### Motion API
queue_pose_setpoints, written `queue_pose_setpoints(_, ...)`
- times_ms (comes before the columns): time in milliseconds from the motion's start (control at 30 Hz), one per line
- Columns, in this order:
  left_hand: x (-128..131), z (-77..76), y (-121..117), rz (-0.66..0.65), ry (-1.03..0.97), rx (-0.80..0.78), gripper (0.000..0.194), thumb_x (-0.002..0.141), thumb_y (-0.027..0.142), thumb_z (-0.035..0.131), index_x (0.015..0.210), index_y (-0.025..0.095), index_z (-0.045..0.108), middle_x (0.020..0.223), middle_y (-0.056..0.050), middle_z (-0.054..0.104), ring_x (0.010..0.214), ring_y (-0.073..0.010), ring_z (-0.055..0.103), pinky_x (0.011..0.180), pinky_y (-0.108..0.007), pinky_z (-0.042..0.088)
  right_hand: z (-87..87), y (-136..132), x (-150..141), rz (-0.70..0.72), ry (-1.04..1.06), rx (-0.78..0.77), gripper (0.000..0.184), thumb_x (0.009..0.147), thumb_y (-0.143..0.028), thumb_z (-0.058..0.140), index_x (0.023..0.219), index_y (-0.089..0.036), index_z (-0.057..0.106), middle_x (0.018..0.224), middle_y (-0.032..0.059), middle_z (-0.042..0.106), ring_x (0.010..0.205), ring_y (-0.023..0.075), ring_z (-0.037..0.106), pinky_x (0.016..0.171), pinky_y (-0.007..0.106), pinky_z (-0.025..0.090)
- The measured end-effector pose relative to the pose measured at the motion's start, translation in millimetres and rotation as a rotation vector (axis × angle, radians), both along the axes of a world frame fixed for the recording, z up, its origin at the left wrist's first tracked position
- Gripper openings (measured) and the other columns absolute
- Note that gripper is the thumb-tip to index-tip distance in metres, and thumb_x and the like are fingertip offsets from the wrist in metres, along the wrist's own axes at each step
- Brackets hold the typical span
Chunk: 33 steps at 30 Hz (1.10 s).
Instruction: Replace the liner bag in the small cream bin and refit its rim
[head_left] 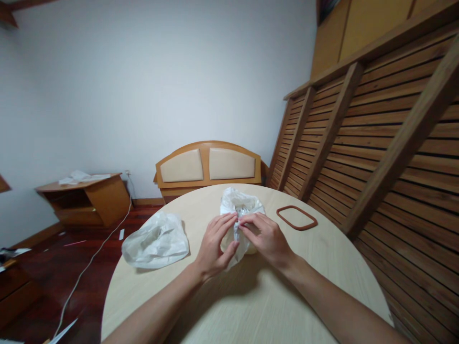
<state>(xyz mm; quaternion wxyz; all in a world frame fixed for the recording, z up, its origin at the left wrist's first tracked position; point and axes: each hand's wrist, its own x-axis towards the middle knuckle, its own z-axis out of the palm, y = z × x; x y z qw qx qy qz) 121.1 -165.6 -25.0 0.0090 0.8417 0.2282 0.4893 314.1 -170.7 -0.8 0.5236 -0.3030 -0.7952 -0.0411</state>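
A thin, translucent white bag (pixel 229 199), crumpled and gathered into a narrow fold at its near side, stands toward twelve o'clock on the round table (pixel 287 301). The right hand's (pixel 268 239) fingers pinch that fold; the left hand's (pixel 214 242) fingertips touch it, though their grip is unclear. Counted: two bags, the second bag (pixel 158 246) slack at ten o'clock; one brown frame (pixel 307 227) at two.

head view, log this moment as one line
left hand: at white bag | right hand: at same bag | grip: unclear | crumpled bag: table, left side | brown frame: table, right side
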Motion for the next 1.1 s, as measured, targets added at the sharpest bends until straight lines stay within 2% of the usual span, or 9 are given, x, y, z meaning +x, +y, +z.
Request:
queue_pose_setpoints(167, 4, 0.2, 1, 0.082, -0.213, -0.102, 0.033, 0.095, 0.021, 0.058, 0.128, 0.024, 0.060, 0.125, -0.009, 0.069, 0.119, -0.0237, 0.063, 0.106, -0.043, 0.048, 4.1, -10, -4, 0.073, -0.031, -0.021, 0.017, 0.097, -0.014, 0.056, 0.110, -0.023, 0.062, 0.100, 0.0049, 0.073, 0.093, 0.0196, 0.071, 0.084, 0.034, 0.058)
queue_pose_setpoints(333, 3, -0.8, 5, 0.096, -0.278, -0.149, 0.024, 0.094, 0.016, 0.057, 0.116, 0.023, 0.065, 0.113, -0.006, 0.072, 0.109, -0.0207, 0.066, 0.100, -0.038, 0.052, 8.2, -10, 2, 0.107, -0.054, -0.025, 0.026, 0.096, -0.011, 0.054, 0.118, -0.023, 0.060, 0.107, 0.0048, 0.072, 0.100, 0.0187, 0.069, 0.089, 0.033, 0.057)
queue_pose_setpoints(467, 2, -0.1, 7, 0.073, -0.280, -0.138, 0.022, 0.093, 0.013, 0.056, 0.110, 0.023, 0.067, 0.108, -0.006, 0.073, 0.105, -0.0198, 0.067, 0.097, -0.035, 0.053, 12.0, -2, 15, -0.012, -0.033, 0.012, 0.020, 0.095, -0.012, 0.056, 0.111, -0.022, 0.063, 0.099, 0.0042, 0.071, 0.093, 0.0202, 0.068, 0.084, 0.036, 0.056)
queue_pose_setpoints(600, 2, 2.7, 6, 0.055, -0.280, -0.115, 0.019, 0.094, 0.013, 0.056, 0.106, 0.023, 0.067, 0.103, -0.005, 0.073, 0.100, -0.0192, 0.068, 0.094, -0.034, 0.053, 14.7, 7, 26, -0.096, -0.020, 0.055, 0.015, 0.094, -0.015, 0.059, 0.105, -0.022, 0.066, 0.098, 0.0043, 0.072, 0.097, 0.0229, 0.065, 0.089, 0.041, 0.053)
queue_pose_setpoints(733, 1, 4.1, 6, 0.058, -0.262, -0.088, 0.018, 0.094, 0.013, 0.055, 0.103, 0.022, 0.067, 0.099, -0.006, 0.073, 0.097, -0.0191, 0.068, 0.092, -0.033, 0.053, 14.1, 16, 35, -0.144, 0.001, 0.025, 0.014, 0.095, -0.020, 0.059, 0.105, -0.023, 0.068, 0.104, 0.0053, 0.073, 0.104, 0.0246, 0.063, 0.094, 0.044, 0.050)
queue_pose_setpoints(867, -3, 2.2, 10, 0.073, -0.265, -0.093, 0.019, 0.094, 0.012, 0.054, 0.103, 0.022, 0.067, 0.100, -0.006, 0.072, 0.097, -0.0186, 0.068, 0.090, -0.032, 0.054, 10.8, 27, 50, -0.185, 0.031, -0.032, 0.017, 0.093, -0.017, 0.055, 0.101, -0.021, 0.069, 0.103, 0.0067, 0.072, 0.103, 0.0249, 0.064, 0.093, 0.043, 0.050)
queue_pose_setpoints(967, -8, 0.2, 17, 0.096, -0.279, -0.093, 0.020, 0.093, 0.011, 0.054, 0.104, 0.022, 0.067, 0.102, -0.006, 0.072, 0.099, -0.0184, 0.067, 0.092, -0.032, 0.054, 8.8, 34, 64, -0.186, 0.019, -0.105, 0.012, 0.090, -0.019, 0.057, 0.092, -0.021, 0.068, 0.094, 0.0056, 0.071, 0.093, 0.0237, 0.066, 0.086, 0.040, 0.052)
queue_pose_setpoints(1100, -17, -0.2, 27, 0.121, -0.286, -0.075, 0.019, 0.094, 0.013, 0.053, 0.103, 0.023, 0.067, 0.103, -0.006, 0.072, 0.105, -0.0194, 0.067, 0.095, -0.034, 0.053, 6.9, 39, 82, -0.103, -0.081, -0.191, 0.008, 0.089, -0.022, 0.061, 0.088, -0.021, 0.068, 0.089, 0.0042, 0.072, 0.086, 0.0211, 0.067, 0.080, 0.036, 0.053)
